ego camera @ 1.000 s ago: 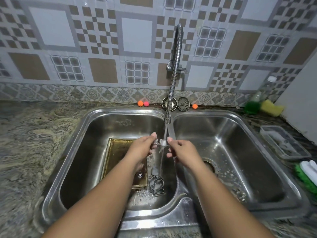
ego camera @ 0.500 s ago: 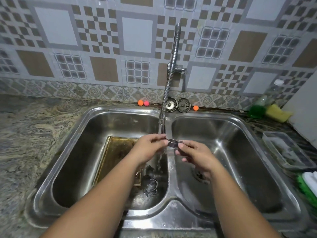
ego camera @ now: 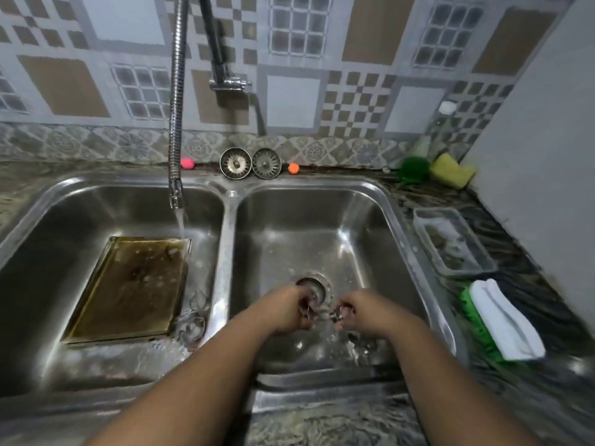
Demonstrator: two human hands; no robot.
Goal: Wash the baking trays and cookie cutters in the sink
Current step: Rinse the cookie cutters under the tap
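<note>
Cookie cutters [ego camera: 308,310]: left grip [ego camera: 288,309] and right grip [ego camera: 359,312] each pinching one over drain [ego camera: 318,286]; baking tray [ego camera: 128,291] lying leftward, nearer left grip

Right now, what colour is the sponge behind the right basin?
Yellow; the sponge shows best in the head view.

no legible text, labels or numbers

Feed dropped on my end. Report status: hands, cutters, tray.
Left hand pinches first cutter, right hand pinches second cutter, both over right basin drain. Baking tray lies in left basin, tap running at its corner. Nothing blocks hands.
</note>
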